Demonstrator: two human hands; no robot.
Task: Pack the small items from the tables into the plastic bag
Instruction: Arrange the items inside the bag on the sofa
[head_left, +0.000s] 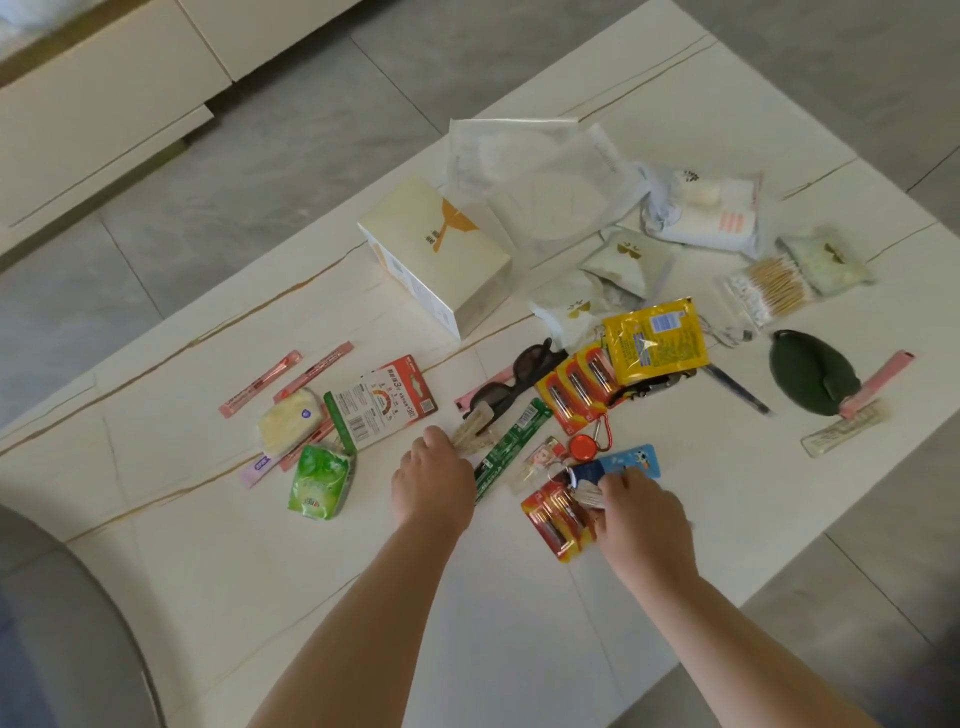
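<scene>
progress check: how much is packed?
Done: nothing visibly packed; the plastic bag lies flat at the table's far side. In hand: left hand grips a pale stick pack; right hand is picking at the keys by a battery pack. Left: sunglasses, yellow sachet, box and the rest.

A single wide-angle view looks from the person's head forward and steeply down onto a white table (519, 597), with both forearms reaching in from the bottom edge, the left hand (434, 475) and the right hand (641, 506) landing a little below the picture's middle. The table runs slantwise across the picture, its lines bent by the lens, and the grey floor (260, 171) shows beyond its far edge at upper left and upper right. The camera sits fairly close above the hands, near enough to show print on the packets though not to read it.
</scene>
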